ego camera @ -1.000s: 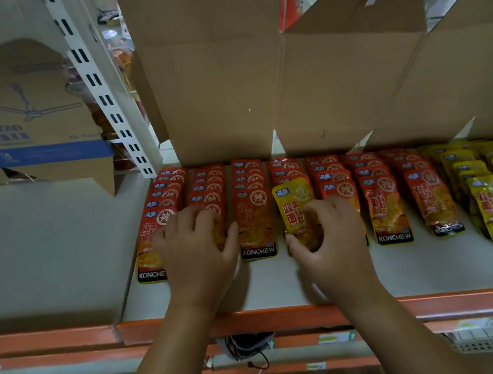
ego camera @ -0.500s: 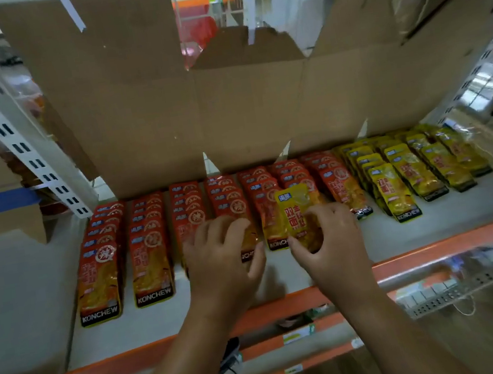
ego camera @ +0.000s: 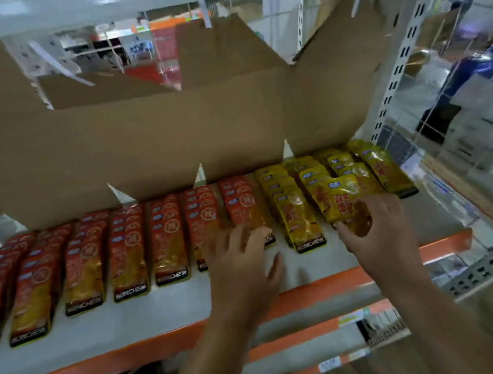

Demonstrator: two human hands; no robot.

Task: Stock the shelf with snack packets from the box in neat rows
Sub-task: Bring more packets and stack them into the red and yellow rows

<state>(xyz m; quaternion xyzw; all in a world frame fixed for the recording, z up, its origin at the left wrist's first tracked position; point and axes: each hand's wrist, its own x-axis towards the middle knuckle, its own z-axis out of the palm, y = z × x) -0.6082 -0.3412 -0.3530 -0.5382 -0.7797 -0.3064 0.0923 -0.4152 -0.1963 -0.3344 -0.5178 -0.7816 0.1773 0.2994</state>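
Observation:
Several rows of red snack packets (ego camera: pixel 127 252) lie on the grey shelf (ego camera: pixel 149 313), with rows of yellow packets (ego camera: pixel 298 220) to their right. My right hand (ego camera: pixel 376 231) pinches one yellow packet (ego camera: pixel 341 201) by its lower end, over the yellow rows. My left hand (ego camera: pixel 244 264) hovers with spread fingers over the front of the rightmost red row (ego camera: pixel 243 206); whether it touches is unclear. No stock box shows.
Flattened brown cardboard (ego camera: pixel 143 144) stands upright behind the rows as a back wall. A white slotted upright (ego camera: pixel 402 61) bounds the shelf on the right. An orange front rail (ego camera: pixel 172 342) edges the shelf, with lower shelves beneath.
My right hand carried the yellow packet from the red rows rightward to the yellow rows. My left hand followed to the right, and my view swung right.

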